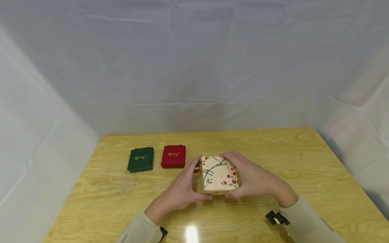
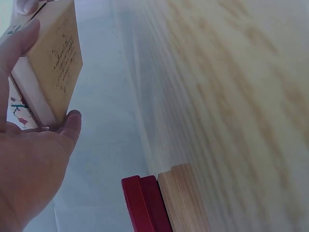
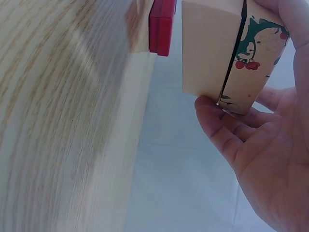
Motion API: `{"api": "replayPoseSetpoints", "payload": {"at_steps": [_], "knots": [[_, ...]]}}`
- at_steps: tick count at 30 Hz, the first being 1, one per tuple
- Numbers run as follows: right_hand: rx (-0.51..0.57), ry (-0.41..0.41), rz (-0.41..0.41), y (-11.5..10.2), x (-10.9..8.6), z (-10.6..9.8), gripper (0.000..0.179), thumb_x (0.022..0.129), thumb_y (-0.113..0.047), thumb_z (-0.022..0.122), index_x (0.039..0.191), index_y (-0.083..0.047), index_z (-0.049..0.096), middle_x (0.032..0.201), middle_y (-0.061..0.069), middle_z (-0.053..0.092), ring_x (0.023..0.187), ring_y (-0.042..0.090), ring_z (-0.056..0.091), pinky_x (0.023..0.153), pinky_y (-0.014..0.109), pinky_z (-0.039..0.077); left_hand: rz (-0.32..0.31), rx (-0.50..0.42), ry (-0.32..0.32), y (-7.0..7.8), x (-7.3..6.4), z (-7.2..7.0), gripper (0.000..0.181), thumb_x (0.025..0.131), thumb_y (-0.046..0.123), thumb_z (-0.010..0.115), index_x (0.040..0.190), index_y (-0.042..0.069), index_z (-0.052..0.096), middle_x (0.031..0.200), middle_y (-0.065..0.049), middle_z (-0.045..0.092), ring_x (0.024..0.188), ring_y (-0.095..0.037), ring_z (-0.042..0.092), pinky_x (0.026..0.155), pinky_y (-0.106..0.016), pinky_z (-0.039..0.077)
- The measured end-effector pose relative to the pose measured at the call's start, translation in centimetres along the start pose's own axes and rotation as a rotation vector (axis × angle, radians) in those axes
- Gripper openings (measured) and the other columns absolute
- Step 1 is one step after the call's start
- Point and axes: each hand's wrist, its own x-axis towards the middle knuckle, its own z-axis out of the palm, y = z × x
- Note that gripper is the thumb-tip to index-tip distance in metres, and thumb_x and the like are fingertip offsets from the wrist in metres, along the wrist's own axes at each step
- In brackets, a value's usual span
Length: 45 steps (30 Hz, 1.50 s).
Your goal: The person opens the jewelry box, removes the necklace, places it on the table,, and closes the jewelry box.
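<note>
Both hands hold a cream box [image 1: 218, 177] patterned with red blossoms and dark green branches. On its left side the left hand [image 1: 185, 187] grips it between thumb and fingers, and the right hand [image 1: 252, 175] grips it from the right. Both wrist views show the box raised off the table. Small dark writing marks its plain tan underside [image 2: 60, 63] in the left wrist view. A thin dark seam runs between the box's plain part and its patterned part [image 3: 256, 58] in the right wrist view. What the box contains is hidden.
A flat red box [image 1: 173, 157] with gold lettering lies on the wooden table [image 1: 121, 202], behind and left of the hands. Further left lies a similar dark green box [image 1: 141, 159]. White sheeting [image 1: 182, 67] encloses the table's back and sides.
</note>
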Motion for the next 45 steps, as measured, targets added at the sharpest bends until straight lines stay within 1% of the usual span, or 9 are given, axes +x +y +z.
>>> {"api": "replayPoseSetpoints", "payload": {"at_steps": [7, 14, 18, 23, 25, 30, 32, 39, 45], "knots": [[-0.013, 0.017, -0.008, 0.2, -0.1, -0.1, 0.12, 0.066, -0.042, 0.1, 0.163, -0.019, 0.033, 0.15, -0.003, 0.046, 0.119, 0.01, 0.055, 0.099, 0.039, 0.054, -0.011, 0.012, -0.004, -0.2, -0.1, 0.0, 0.126, 0.076, 0.028, 0.099, 0.171, 0.022, 0.016, 0.163, 0.003, 0.034, 0.147, -0.023, 0.041, 0.121, -0.053, 0.034], [-0.014, 0.024, -0.001, 0.4, -0.3, -0.4, 0.121, 0.065, -0.041, 0.101, 0.163, -0.02, 0.033, 0.153, -0.003, 0.045, 0.125, 0.013, 0.054, 0.103, 0.042, 0.052, -0.004, 0.043, -0.002, -0.3, -0.2, 0.0, 0.127, 0.076, 0.029, 0.099, 0.171, 0.018, 0.015, 0.166, 0.0, 0.032, 0.148, -0.026, 0.041, 0.12, -0.054, 0.034], [-0.008, 0.024, 0.002, 0.4, -0.6, -0.7, 0.121, 0.066, -0.04, 0.101, 0.164, -0.019, 0.032, 0.154, 0.0, 0.045, 0.128, 0.017, 0.053, 0.104, 0.047, 0.052, -0.01, 0.059, -0.004, -0.3, -0.5, -0.2, 0.127, 0.077, 0.029, 0.099, 0.171, 0.018, 0.014, 0.168, -0.004, 0.03, 0.148, -0.028, 0.042, 0.12, -0.054, 0.035], [-0.026, 0.03, 0.028, 0.6, -1.3, -1.1, 0.124, 0.065, -0.043, 0.1, 0.165, -0.016, 0.031, 0.157, 0.005, 0.044, 0.134, 0.023, 0.052, 0.107, 0.051, 0.049, -0.01, 0.084, -0.014, -0.5, -0.7, -0.3, 0.123, 0.079, 0.028, 0.098, 0.17, 0.021, 0.016, 0.168, -0.009, 0.031, 0.149, -0.028, 0.04, 0.119, -0.056, 0.036], [-0.035, 0.03, 0.039, 0.8, -1.6, -1.3, 0.125, 0.066, -0.044, 0.1, 0.165, -0.016, 0.03, 0.158, 0.006, 0.044, 0.133, 0.024, 0.052, 0.107, 0.051, 0.049, -0.007, 0.097, -0.018, -0.6, -0.8, -0.3, 0.121, 0.079, 0.027, 0.098, 0.17, 0.022, 0.018, 0.166, -0.007, 0.033, 0.149, -0.027, 0.039, 0.119, -0.056, 0.035], [-0.025, 0.028, 0.061, 1.6, -2.4, -1.6, 0.124, 0.066, -0.042, 0.1, 0.165, -0.019, 0.03, 0.155, 0.003, 0.044, 0.125, 0.018, 0.054, 0.101, 0.046, 0.053, -0.011, 0.128, -0.04, -0.9, -1.0, -0.4, 0.115, 0.079, 0.028, 0.097, 0.167, 0.02, 0.023, 0.161, -0.002, 0.035, 0.146, -0.026, 0.042, 0.119, -0.054, 0.036], [-0.024, 0.03, 0.067, 1.9, -2.8, -1.7, 0.123, 0.066, -0.041, 0.101, 0.165, -0.02, 0.03, 0.155, 0.002, 0.044, 0.124, 0.017, 0.054, 0.1, 0.046, 0.054, -0.014, 0.137, -0.052, -0.9, -1.1, -0.4, 0.114, 0.08, 0.029, 0.097, 0.167, 0.019, 0.023, 0.162, -0.002, 0.034, 0.146, -0.027, 0.042, 0.119, -0.054, 0.037], [-0.04, 0.029, 0.078, 2.8, -4.0, -2.1, 0.121, 0.067, -0.039, 0.101, 0.164, -0.018, 0.031, 0.156, 0.003, 0.042, 0.126, 0.019, 0.053, 0.102, 0.049, 0.052, -0.011, 0.125, -0.103, -0.9, -1.4, -0.5, 0.113, 0.081, 0.026, 0.096, 0.166, 0.012, 0.023, 0.161, -0.007, 0.034, 0.145, -0.027, 0.042, 0.12, -0.052, 0.036], [-0.071, 0.036, 0.087, 3.6, -5.0, -2.3, 0.121, 0.067, -0.041, 0.1, 0.164, -0.018, 0.031, 0.152, 0.001, 0.045, 0.122, 0.016, 0.054, 0.1, 0.045, 0.054, -0.035, 0.14, -0.134, -1.0, -1.5, -0.3, 0.114, 0.081, 0.024, 0.095, 0.165, 0.007, 0.02, 0.159, -0.009, 0.035, 0.142, -0.026, 0.044, 0.119, -0.05, 0.037]]}}
